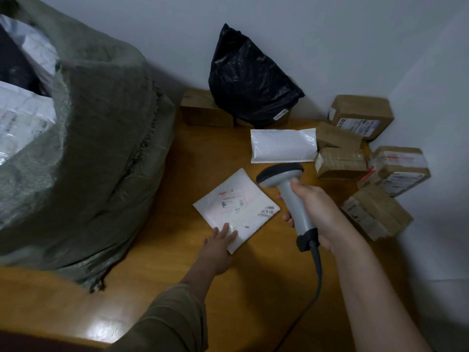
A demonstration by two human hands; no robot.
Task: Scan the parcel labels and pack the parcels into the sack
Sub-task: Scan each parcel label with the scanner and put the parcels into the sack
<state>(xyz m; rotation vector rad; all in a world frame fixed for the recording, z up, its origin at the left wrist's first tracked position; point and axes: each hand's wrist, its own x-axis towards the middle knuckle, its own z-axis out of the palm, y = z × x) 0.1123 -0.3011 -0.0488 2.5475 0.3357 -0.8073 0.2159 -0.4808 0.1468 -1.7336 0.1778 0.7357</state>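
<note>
Dim, cool indoor light; soft overall focus.
I note glare on the table [101, 326] near the bottom edge and sheen on the black bag [251, 77]. The sack [96, 148] throws a soft shadow rightward. Wide-angle bending shows at the edges; the sleeve [167, 323] is blurred.

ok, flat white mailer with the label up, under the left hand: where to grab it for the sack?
Take the white mailer by its near corner, where the left hand already rests with fingers flat on it. It lies flat on the table, so probably slide that corner up and pinch top and bottom. Come from the near-left side: the right hand holds the scanner on the other side.
</note>
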